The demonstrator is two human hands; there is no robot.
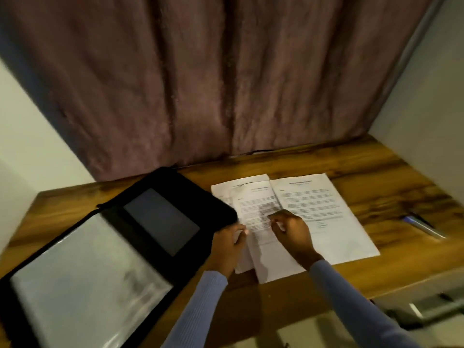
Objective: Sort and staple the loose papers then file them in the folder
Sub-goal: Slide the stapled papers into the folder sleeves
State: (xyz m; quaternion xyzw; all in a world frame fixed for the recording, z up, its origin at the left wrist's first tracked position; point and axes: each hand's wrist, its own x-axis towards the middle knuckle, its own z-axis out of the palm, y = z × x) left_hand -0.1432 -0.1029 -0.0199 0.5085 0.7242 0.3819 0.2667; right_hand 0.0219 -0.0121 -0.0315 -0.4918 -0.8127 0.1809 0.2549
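The loose papers (pixel 261 222) lie at centre frame on the desk (pixel 376 172), split into overlapping piles for sorting. The left hand (pixel 227 244) pinches the left pile's edge. The right hand (pixel 291 231) appears curled on the middle sheet; blur obscures its grip. The open folder (pixel 100 247) waits at lower left.

Printed text on papers (pixel 319 209) too blurred to read; no other legible labels.

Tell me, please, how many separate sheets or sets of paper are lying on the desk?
3 visible: the right sheet lies uncovered; the middle sheet sits under both hands; the left sheet peeks out behind it. More may be hidden beneath.
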